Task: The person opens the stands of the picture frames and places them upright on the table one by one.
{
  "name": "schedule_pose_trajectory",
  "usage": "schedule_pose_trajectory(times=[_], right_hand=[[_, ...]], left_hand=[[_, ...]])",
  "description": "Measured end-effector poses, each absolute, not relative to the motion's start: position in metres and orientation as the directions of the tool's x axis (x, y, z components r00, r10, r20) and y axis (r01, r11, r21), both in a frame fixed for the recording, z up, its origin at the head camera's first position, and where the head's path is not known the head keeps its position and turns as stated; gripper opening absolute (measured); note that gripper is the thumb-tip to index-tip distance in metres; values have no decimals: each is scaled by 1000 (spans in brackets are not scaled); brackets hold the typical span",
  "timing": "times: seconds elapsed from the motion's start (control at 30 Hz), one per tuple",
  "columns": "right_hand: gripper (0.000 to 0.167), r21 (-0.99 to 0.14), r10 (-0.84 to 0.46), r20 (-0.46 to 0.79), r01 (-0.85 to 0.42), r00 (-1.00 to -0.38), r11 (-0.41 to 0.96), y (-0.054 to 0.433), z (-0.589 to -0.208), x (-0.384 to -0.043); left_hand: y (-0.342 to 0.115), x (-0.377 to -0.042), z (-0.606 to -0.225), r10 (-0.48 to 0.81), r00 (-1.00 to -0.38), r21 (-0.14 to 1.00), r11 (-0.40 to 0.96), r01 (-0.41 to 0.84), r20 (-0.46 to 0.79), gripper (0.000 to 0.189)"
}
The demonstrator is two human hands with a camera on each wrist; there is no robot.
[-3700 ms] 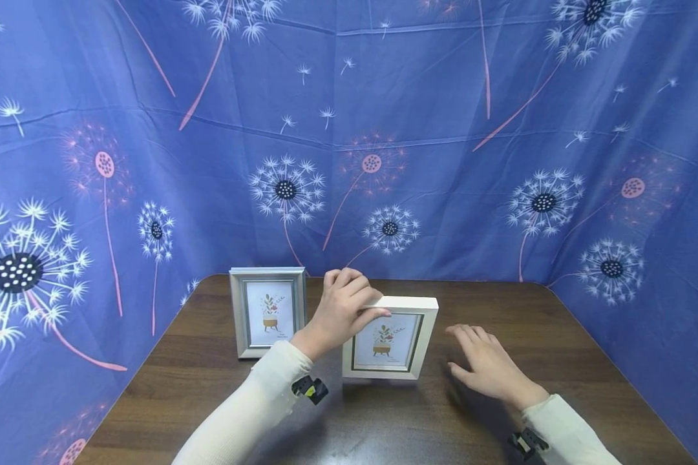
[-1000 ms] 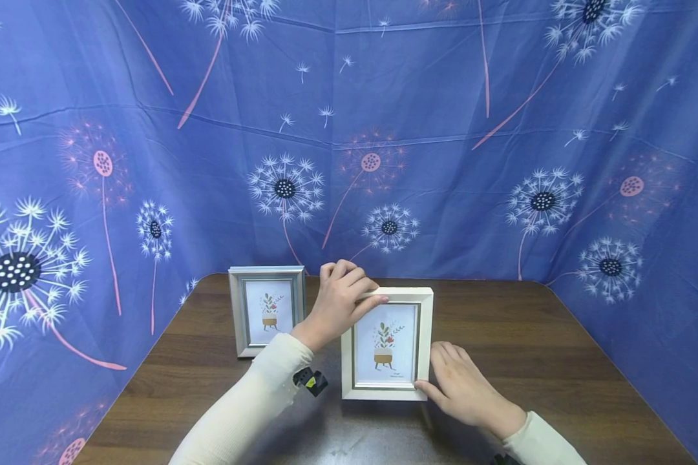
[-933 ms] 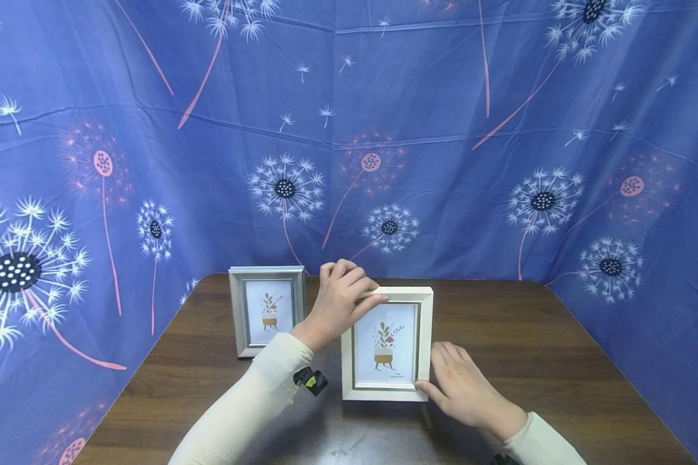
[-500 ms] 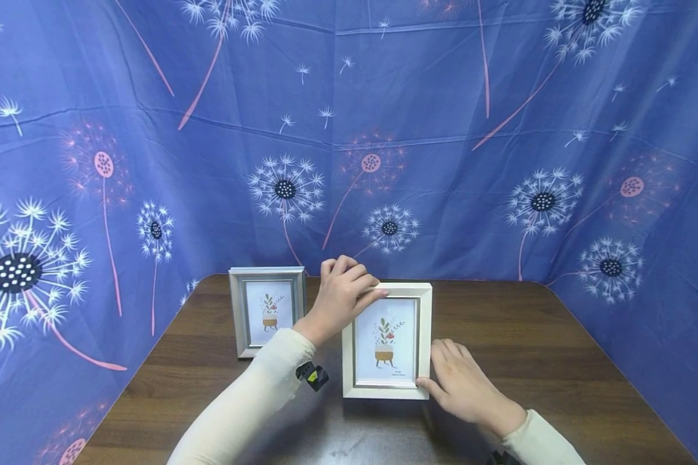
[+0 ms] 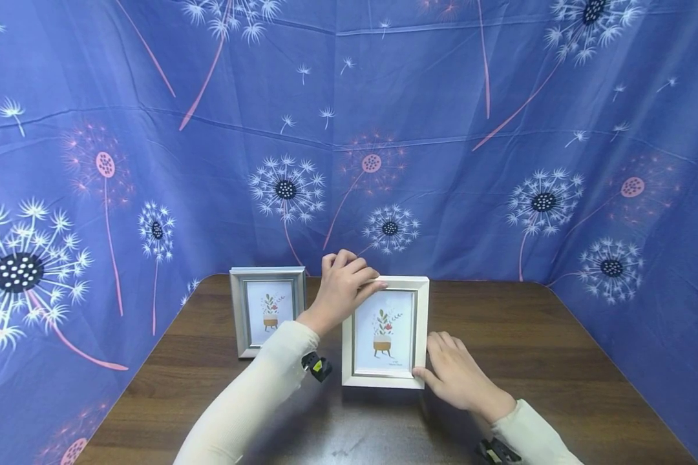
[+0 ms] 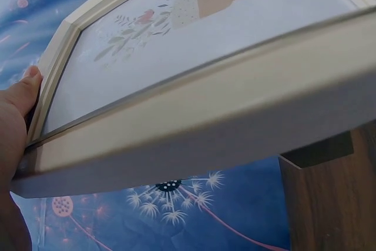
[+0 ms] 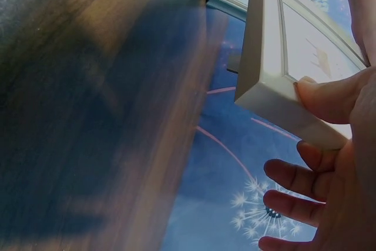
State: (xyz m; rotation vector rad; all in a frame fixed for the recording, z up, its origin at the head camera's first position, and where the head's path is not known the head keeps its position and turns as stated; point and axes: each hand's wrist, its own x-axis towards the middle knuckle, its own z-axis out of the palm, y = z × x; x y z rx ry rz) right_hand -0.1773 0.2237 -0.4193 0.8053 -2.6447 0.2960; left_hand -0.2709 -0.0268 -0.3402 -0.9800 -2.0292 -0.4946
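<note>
A white picture frame (image 5: 421, 323), holding a print of a potted plant, faces me over the middle of the table. My left hand (image 5: 343, 287) grips its upper left corner, thumb along the front of the top rail and the other fingers behind. At the lower right edge my right hand (image 5: 465, 373) pinches the frame, its thumb (image 7: 329, 98) on the front face in the right wrist view. The remaining fingers there are spread below the edge. A dark flat piece (image 6: 320, 150) shows past the frame's back in the left wrist view.
A silver-grey picture frame (image 5: 240, 316) with the same print stands upright at the back left of the brown wooden table (image 5: 512, 310). A blue curtain (image 5: 454, 213) with dandelions hangs behind and along both sides. Black wrist cameras (image 5: 317, 366) sit on both sleeves.
My right hand has come in from the right and taken hold of the white frame's lower right edge. The frame has turned to face me more, then risen slightly with both hands.
</note>
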Motion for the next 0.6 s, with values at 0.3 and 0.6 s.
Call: schedule_pose_trajectory(times=[0.3, 0.6], right_hand=[[39, -119, -458, 369, -530, -809, 840, 222, -422, -187], [35, -147, -435, 373, -515, -820, 845, 222, -429, -196]], left_hand=[[-25, -279, -343, 462, -407, 19, 642, 766, 788, 18], [-22, -286, -348, 451, -448, 52, 658, 751, 772, 18]])
